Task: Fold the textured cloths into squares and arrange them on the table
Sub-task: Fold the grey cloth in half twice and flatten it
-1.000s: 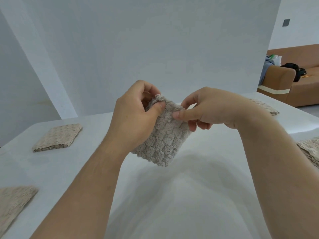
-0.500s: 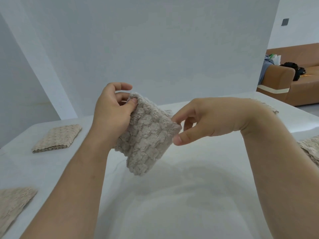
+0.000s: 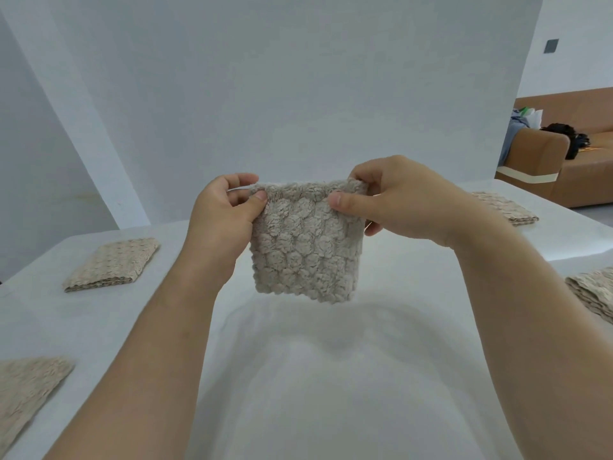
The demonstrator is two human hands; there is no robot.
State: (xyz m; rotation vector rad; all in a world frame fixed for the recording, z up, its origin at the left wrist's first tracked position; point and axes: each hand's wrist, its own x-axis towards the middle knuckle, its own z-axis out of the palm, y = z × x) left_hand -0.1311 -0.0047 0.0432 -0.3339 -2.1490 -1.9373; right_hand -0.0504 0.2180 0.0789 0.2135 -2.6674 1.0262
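Observation:
A beige bubble-textured cloth (image 3: 305,247), folded to a small square, hangs in the air above the white table (image 3: 298,376). My left hand (image 3: 222,224) pinches its top left corner and my right hand (image 3: 401,200) pinches its top right corner, holding the top edge level. A folded cloth (image 3: 111,263) lies flat at the far left of the table. Another cloth (image 3: 26,393) lies at the near left edge, partly cut off. A folded cloth (image 3: 507,207) sits at the far right, and a stack of cloths (image 3: 593,293) lies at the right edge.
A white backdrop panel (image 3: 265,94) rises behind the table. A brown sofa (image 3: 564,161) with bags on it stands beyond the table's right corner.
The cloth was bunched and tilted between my hands; now both hands have spread apart to its top corners and it hangs flat and square, facing me.

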